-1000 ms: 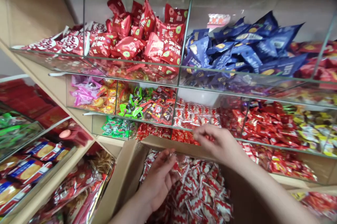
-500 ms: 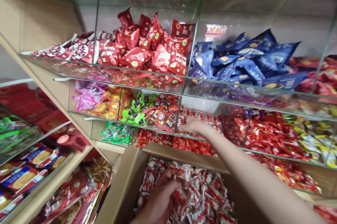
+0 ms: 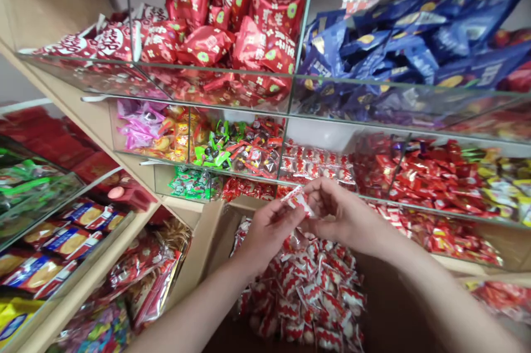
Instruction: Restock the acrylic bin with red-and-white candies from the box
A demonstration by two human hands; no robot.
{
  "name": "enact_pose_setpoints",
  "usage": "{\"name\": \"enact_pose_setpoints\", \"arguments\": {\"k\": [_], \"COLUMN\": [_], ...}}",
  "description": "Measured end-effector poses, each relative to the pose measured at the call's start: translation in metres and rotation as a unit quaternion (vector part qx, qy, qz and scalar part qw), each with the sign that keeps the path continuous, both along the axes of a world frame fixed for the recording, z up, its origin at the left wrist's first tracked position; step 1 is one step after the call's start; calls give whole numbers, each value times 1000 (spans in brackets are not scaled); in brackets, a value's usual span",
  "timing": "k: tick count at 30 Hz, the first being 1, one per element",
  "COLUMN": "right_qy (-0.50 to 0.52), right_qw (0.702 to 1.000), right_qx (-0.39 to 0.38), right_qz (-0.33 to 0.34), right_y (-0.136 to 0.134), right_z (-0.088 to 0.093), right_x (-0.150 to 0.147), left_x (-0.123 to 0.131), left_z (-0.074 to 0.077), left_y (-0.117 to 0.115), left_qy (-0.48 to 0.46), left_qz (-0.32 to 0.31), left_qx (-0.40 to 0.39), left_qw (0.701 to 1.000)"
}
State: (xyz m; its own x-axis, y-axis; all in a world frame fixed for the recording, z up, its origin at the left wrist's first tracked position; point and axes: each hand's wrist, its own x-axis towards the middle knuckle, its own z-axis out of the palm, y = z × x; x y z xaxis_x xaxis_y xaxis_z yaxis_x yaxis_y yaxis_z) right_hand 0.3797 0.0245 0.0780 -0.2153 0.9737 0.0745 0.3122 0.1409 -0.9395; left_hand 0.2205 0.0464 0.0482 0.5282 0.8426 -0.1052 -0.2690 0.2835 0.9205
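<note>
Over an open cardboard box [image 3: 209, 239], my two hands meet at a small red-and-white wrapped candy [image 3: 299, 201]. My left hand [image 3: 267, 231] pinches it from the left between thumb and fingers. My right hand [image 3: 338, 214] is curled around its right end, fingertips against the wrapper; part of its grip is hidden. Many matching wrapped candies [image 3: 307, 297] fill the box below. Just behind the hands, rows of similar candies [image 3: 317, 162] lie in a glass shelf compartment.
Glass dividers and shelf edges [image 3: 232, 104] run across in front. Above sit large red packets [image 3: 207, 43] and blue packets [image 3: 385, 43]. Red candies [image 3: 435, 173] and yellow ones [image 3: 498, 181] lie to the right. A side shelf with packaged biscuits [image 3: 70, 239] stands left.
My right hand has drawn back from the glass compartment to my left hand. My left hand has risen out of the box, and both now meet at the candy. The view has tilted down.
</note>
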Motion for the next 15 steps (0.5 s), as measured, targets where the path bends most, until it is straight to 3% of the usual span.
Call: {"name": "enact_pose_setpoints", "arguments": {"k": [3,7,15], "right_qy": [77,225,296], "right_qw": [995,970,935], "right_qx": [-8,-50,-64], "right_qz": [-54,-77,-184], "right_y": [-15,-26,-36], "right_z": [-12,-18,-31], "right_x": [-4,-1,6], "left_x": [6,10,13], "left_z": [-1,-4,-6], "left_y": [-3,-9,-14], "left_qy": [1,-12,-1], "left_qz": [-6,-20,-39], "left_qx": [-25,-66,-73], "left_qw": [1000,998,997]}}
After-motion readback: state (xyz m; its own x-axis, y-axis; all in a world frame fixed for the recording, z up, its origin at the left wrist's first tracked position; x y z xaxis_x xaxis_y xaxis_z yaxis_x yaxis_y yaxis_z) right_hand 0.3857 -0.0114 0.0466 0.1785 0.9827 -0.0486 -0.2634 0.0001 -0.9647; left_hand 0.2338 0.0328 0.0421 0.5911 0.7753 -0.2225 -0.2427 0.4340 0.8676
